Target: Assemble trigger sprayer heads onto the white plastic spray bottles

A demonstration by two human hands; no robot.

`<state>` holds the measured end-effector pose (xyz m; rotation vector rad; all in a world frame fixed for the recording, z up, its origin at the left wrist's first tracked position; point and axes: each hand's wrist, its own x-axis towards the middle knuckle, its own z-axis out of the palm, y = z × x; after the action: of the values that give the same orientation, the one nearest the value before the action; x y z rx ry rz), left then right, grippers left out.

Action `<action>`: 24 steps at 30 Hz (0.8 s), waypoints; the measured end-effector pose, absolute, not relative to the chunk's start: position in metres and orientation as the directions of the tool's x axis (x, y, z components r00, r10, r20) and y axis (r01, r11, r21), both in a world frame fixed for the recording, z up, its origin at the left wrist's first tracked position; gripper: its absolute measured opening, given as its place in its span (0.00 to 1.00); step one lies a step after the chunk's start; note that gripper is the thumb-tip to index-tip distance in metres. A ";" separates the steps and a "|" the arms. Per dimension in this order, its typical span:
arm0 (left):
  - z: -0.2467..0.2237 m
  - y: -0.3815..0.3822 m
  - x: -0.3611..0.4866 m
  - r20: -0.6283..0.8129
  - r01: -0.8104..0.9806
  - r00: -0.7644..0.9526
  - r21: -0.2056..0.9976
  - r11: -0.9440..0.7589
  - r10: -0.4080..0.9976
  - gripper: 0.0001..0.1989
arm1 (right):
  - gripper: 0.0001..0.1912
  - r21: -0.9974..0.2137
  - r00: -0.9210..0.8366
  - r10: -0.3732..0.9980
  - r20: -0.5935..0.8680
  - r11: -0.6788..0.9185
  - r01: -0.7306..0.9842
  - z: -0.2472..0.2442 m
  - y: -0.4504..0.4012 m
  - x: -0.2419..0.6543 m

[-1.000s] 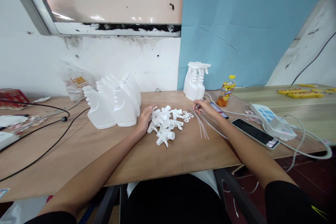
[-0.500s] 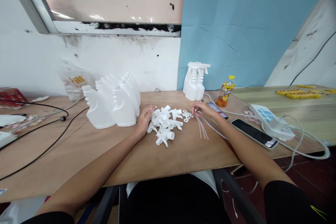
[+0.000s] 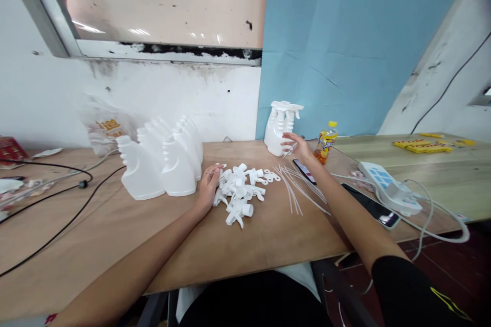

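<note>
My left hand [image 3: 207, 187] rests at the left edge of a pile of white trigger spray heads [image 3: 240, 191]. Its fingers are curled, with a small white plastic piece [image 3: 221, 165] at the tips. My right hand [image 3: 298, 147] is raised in front of the assembled spray bottles [image 3: 274, 138], pinching a slim metallic tool [image 3: 290, 151] that points down and left. Whether this is a pair of tweezers is too small to tell. Below it lie thin white tubes [image 3: 293, 191], fanned out on the table. White ring washers [image 3: 271, 176] sit between the tubes and the pile.
Several white bottles without heads [image 3: 176, 168] stand at the left. Right of my right hand are a drink bottle [image 3: 326, 143], a lit phone [image 3: 306, 171], a dark phone [image 3: 370, 205] and a power strip [image 3: 389, 189] with cables. Black cables [image 3: 72, 209] cross the table's left side.
My right hand has lifted from the tubes and washers, away toward the assembled bottles, still pinching the slim tool. My left hand stays beside the pile. The view has tilted slightly upward.
</note>
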<state>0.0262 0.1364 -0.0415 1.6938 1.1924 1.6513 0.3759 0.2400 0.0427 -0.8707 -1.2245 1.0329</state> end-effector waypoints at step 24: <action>0.114 0.166 0.103 0.442 0.136 0.170 0.875 -0.465 0.881 0.29 | 0.23 -0.786 -0.466 0.686 0.559 0.260 -0.561 0.149 0.167 0.278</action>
<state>0.1029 0.1664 0.1143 1.7484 0.9700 1.3525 0.2779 0.1673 0.1494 -0.1237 -1.4532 1.4570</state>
